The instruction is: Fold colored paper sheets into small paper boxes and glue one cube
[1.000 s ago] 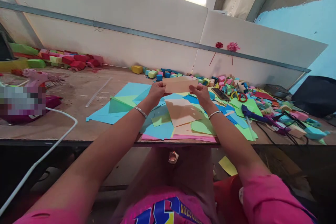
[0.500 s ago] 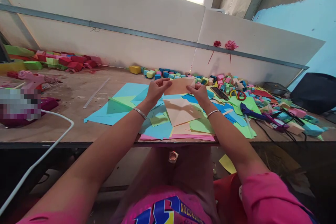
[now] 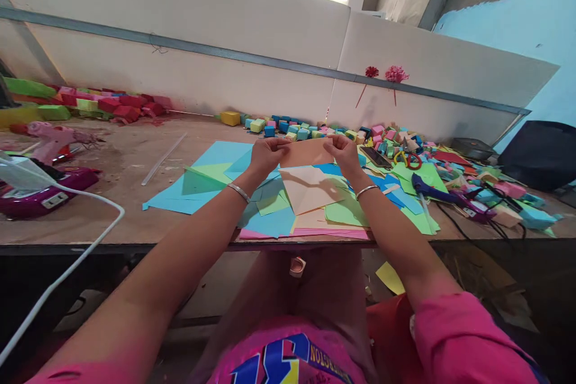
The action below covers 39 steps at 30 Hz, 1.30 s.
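Between both hands a peach sheet of paper [image 3: 306, 152] is held up above the table. My left hand [image 3: 269, 155] pinches its left edge, fingers closed on it. At the upper right corner, my right hand [image 3: 342, 153] grips the same sheet between thumb and fingers. Below it lies another peach paper [image 3: 310, 189] with a fold line, on a spread of blue, green and pink sheets. A light blue sheet [image 3: 175, 195] reaches out to the left, partly under a green paper [image 3: 209, 173].
Small coloured paper boxes [image 3: 283, 126] line the wall. To the right lie a phone [image 3: 375, 156], scissors [image 3: 407, 160] and a blue glue gun [image 3: 434, 191] with cords. A pink glue gun [image 3: 49, 138], purple power strip [image 3: 56, 199], white cable [image 3: 105, 234] and glue stick [image 3: 164, 159] are left.
The right hand has shifted slightly along the peach sheet's top corner, and the sheet is now tilted a little differently. Both hands still hold it.
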Available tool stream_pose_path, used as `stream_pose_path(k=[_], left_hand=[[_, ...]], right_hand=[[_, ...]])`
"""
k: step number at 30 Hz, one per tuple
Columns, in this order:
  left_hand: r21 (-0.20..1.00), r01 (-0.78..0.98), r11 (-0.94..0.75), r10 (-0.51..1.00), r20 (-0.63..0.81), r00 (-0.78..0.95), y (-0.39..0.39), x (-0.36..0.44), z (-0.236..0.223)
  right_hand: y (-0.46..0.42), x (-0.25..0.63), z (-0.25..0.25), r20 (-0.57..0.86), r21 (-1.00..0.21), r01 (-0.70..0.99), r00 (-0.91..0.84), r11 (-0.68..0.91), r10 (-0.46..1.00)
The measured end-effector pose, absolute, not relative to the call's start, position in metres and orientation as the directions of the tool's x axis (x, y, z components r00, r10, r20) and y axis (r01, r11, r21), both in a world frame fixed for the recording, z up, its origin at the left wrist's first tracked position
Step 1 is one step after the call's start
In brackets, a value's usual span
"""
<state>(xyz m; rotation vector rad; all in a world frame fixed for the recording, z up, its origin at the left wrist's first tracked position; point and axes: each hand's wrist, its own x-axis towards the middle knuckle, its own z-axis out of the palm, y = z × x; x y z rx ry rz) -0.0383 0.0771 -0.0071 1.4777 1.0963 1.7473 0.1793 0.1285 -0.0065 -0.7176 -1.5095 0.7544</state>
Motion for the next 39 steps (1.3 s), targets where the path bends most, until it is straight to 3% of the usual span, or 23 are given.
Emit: stream_pose_path(k=[9, 14, 19, 25, 28, 33, 39], left_hand=[[0.867, 0.131, -0.48, 0.835, 0.498, -0.236, 0.08, -0.039, -0.01], [0.858, 0.168, -0.485, 0.77, 0.51, -0.383, 0.087, -0.046, -0.01], [0.867, 0.094, -0.489, 0.719, 0.462, -0.519, 0.095, -0.062, -0.005], [0.884, -0.013, -0.467, 0.774, 0.402, -0.489, 0.096, -0.06, -0.007], [0.882, -0.022, -0.471, 0.78, 0.404, -0.477, 0.094, -0.057, -0.008], [0.887, -0.019, -0.462, 0.793, 0.403, -0.457, 0.094, -0.056, -0.009], [0.921, -0.002, -0.39, 0.861, 0.364, -0.356, 0.092, -0.054, -0.014]], right_hand=[[0.127, 0.18, -0.007, 0.607, -0.785, 0.091, -0.084, 0.613, 0.79], [0.138, 0.182, -0.013, 0.586, -0.783, 0.2, -0.086, 0.59, 0.806], [0.141, 0.19, -0.023, 0.495, -0.73, 0.381, -0.277, 0.567, 0.823], [0.133, 0.175, -0.039, 0.375, -0.649, 0.479, -0.475, 0.591, 0.796], [0.14, 0.177, -0.037, 0.367, -0.661, 0.521, -0.404, 0.54, 0.838], [0.16, 0.213, -0.028, 0.395, -0.739, 0.569, -0.068, 0.361, 0.916], [0.16, 0.231, -0.015, 0.457, -0.783, 0.551, 0.196, 0.289, 0.867]])
